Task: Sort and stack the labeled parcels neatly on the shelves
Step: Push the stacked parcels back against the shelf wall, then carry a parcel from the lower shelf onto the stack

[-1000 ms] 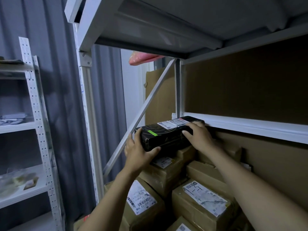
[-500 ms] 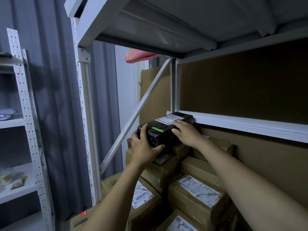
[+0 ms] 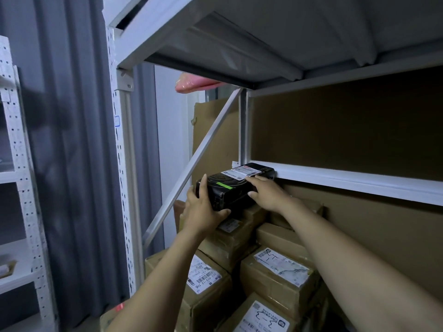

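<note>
The left hand (image 3: 203, 212) grips the near left end of the black box (image 3: 230, 190). Its fingers rise along the end face and its thumb is curled under the lower front edge. The right hand (image 3: 266, 195) grips the same box further along. Its fingers lie over the top edge and its thumb presses the front face.

The black box is held level, with its long axis pointing away from the person. It carries a white shipping label (image 3: 242, 172) on the far part of its top and a green strip (image 3: 224, 185) nearer the hands. Its far end is at the left end of the white shelf beam (image 3: 359, 180). Whether the two touch cannot be determined.

The box is directly above a stack of brown parcels (image 3: 280, 283), several of which show white labels. Whether it rests on the topmost parcel cannot be determined.

A diagonal brace (image 3: 191, 168) runs just left of the box, from the rear post down to the perforated upright post (image 3: 122, 164). The upper shelf (image 3: 263, 32) spans overhead. A pink bundle (image 3: 191, 83) shows beyond its rear edge, above a cardboard sheet (image 3: 215, 130). A second rack (image 3: 19, 188) stands well apart at the far left.
</note>
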